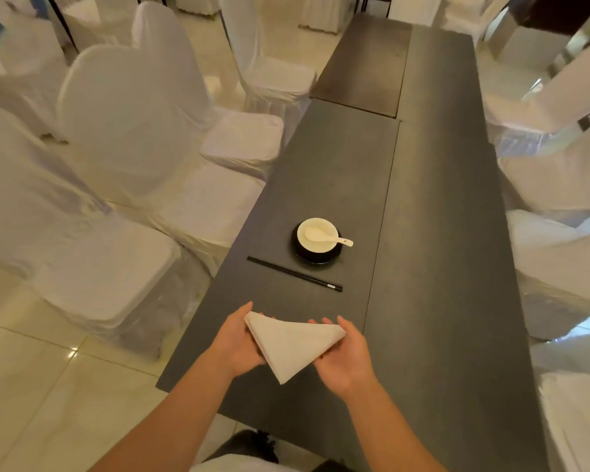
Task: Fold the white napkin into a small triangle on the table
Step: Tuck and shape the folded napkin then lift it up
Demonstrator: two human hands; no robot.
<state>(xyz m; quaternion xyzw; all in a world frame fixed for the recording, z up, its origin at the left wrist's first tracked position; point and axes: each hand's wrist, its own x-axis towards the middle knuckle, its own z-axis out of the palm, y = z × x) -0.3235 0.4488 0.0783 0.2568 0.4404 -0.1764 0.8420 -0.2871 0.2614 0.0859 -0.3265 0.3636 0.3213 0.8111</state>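
The white napkin (pixel 293 345) is folded into a layered triangle, its long edge facing away from me and its point toward me. I hold it just above the near end of the dark grey table (pixel 423 267). My left hand (pixel 237 342) grips its left corner, fingers underneath and thumb on the edge. My right hand (pixel 344 352) holds the right corner, palm up, with fingers curled around the edge.
Beyond the napkin lie black chopsticks (pixel 295 274) and a white bowl (pixel 317 238) with a white spoon (pixel 324 236) on a black saucer (pixel 315 257). White-covered chairs (pixel 116 137) line both sides of the long table. Tiled floor is at the left.
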